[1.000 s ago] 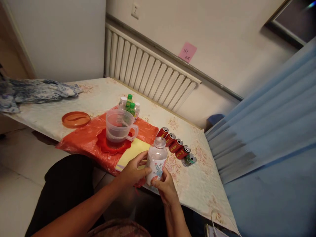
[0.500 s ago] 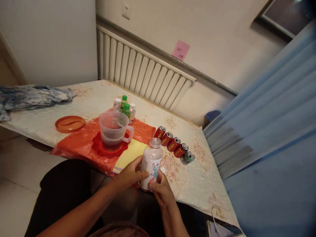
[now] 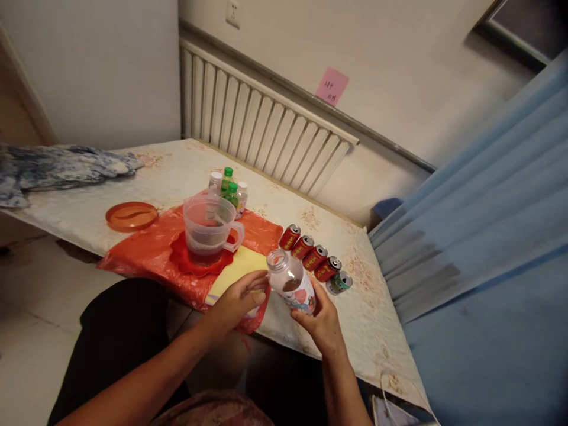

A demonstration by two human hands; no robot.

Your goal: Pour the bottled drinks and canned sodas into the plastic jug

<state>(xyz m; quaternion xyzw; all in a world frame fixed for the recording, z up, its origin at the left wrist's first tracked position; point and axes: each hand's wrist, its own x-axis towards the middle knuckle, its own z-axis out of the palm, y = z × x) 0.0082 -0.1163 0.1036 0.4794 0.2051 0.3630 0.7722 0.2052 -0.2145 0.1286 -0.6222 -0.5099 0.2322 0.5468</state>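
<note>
My right hand (image 3: 322, 319) is wrapped round a clear plastic bottle (image 3: 291, 283) with a printed label of pink and blue figures. The bottle is uncapped, tilted with its mouth up and to the left. My left hand (image 3: 239, 302) is beside the bottle's left side, fingers loosely curved and thumb apart, with nothing visible in it. Beyond the left hand, a clear measuring jug (image 3: 206, 228) with a handle stands on a red scalloped plate (image 3: 181, 260). Behind the bottle is a slanting row of red cans (image 3: 315, 258), ending in a green can (image 3: 339, 283).
Several small bottles with green and white caps (image 3: 229, 192) stand behind the jug. A red plastic sheet (image 3: 137, 251) and yellow paper (image 3: 242, 266) lie on the floral tablecloth (image 3: 355, 331). An orange lid (image 3: 132, 216) and patterned cloth (image 3: 75, 165) are left; a blue curtain (image 3: 488, 266) hangs right.
The bottle has gone from upright between both hands to tilted in my right hand, slightly farther right. My left hand has let go of it. A white cap-like piece near my right hand no longer shows.
</note>
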